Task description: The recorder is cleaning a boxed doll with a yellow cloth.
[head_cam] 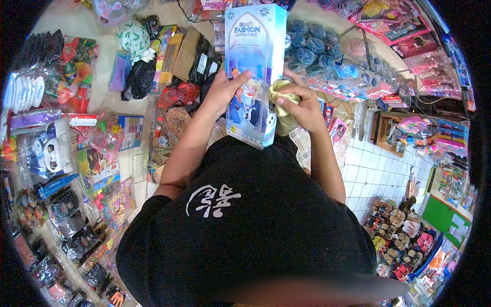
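A tall blue cardboard toy box (245, 57) with printed cartoon figures stands upright before my chest. My left hand (231, 85) grips it by its left edge, the thumb lying across the front and the fingers hidden behind. Against the box's right side is a crumpled pale yellow cloth (285, 109). Pinched between thumb and fingers, that cloth is in my right hand (303, 103). The box's narrow side panel (277, 50) faces the right hand. What is behind the box is hidden.
Bagged goods and toys (57, 149) hang at the left. Pink boxed toys (416, 57) line the upper right, near blue packaged items (312, 46). White floor tiles (368, 165) show at the right. Below them is a rack of sandals (399, 238). A brown carton (187, 53) lies behind my left hand.
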{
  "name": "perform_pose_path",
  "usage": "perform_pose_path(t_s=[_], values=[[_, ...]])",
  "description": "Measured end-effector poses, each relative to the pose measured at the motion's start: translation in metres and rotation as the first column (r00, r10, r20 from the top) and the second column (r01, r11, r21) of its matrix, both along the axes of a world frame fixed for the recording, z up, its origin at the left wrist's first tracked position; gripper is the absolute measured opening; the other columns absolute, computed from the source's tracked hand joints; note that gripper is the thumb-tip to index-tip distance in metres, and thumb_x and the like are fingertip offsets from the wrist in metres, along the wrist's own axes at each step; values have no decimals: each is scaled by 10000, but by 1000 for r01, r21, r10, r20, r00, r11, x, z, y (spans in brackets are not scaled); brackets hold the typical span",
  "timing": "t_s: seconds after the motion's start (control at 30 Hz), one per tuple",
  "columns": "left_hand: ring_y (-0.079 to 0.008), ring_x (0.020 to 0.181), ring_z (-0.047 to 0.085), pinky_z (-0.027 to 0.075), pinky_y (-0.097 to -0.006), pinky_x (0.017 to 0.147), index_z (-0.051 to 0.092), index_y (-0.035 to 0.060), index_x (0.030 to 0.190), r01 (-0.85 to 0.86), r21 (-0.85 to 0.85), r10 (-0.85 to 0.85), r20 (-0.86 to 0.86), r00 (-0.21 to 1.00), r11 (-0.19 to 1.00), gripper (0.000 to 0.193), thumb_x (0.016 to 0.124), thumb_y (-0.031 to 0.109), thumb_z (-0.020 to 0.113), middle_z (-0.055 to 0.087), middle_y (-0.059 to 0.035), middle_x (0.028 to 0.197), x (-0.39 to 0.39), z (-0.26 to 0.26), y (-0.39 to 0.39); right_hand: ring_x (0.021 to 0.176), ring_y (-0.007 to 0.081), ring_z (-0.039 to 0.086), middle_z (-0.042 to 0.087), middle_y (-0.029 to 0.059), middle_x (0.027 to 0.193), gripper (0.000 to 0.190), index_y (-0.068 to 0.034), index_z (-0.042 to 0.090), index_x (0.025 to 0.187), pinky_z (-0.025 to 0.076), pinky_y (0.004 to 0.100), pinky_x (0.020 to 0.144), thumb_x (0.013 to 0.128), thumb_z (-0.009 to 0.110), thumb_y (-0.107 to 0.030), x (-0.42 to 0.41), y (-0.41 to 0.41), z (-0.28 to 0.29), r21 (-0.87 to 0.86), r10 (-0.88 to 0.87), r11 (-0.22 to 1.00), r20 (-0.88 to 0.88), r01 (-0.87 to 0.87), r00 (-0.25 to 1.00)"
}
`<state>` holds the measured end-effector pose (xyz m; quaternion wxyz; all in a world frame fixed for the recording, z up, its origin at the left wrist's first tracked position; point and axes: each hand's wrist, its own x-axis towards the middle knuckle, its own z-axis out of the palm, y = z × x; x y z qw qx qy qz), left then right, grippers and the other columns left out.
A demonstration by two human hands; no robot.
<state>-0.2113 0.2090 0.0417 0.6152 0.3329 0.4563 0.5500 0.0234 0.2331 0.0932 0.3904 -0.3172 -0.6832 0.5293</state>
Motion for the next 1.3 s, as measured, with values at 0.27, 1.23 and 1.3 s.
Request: perform_pose_path(t_s=[0.27,1.23,1.3], values=[[-209,1158,606,479,-370,1016,496,6,1357,87,-42,-65,370,927,995,444,1051,325,457,607,-124,1292,-37,27,-18,1127,187,598,683,116,1158,200,-17,709,1035,444,332,989,876,746,-134,22,-10,-7,-281,26,959,12,-22,1000],[-214,1135,606,542,-375,915,284,112,1508,139,36,-143,349,926,990,677,929,59,631,565,-120,1289,1,52,-11,1004,332,644,630,140,1147,355,-40,710,1115,519,390,841,837,769,-254,-5,97,123,830,-339,556,282,-51,897],[-216,1149,600,536,-384,929,268,119,1522,149,3,-142,308,941,989,683,939,66,619,562,-119,1297,6,53,-14,991,354,628,620,167,1099,389,-107,709,1155,512,442,862,806,756,-273,-1,91,100,799,-369,568,460,-196,807]])
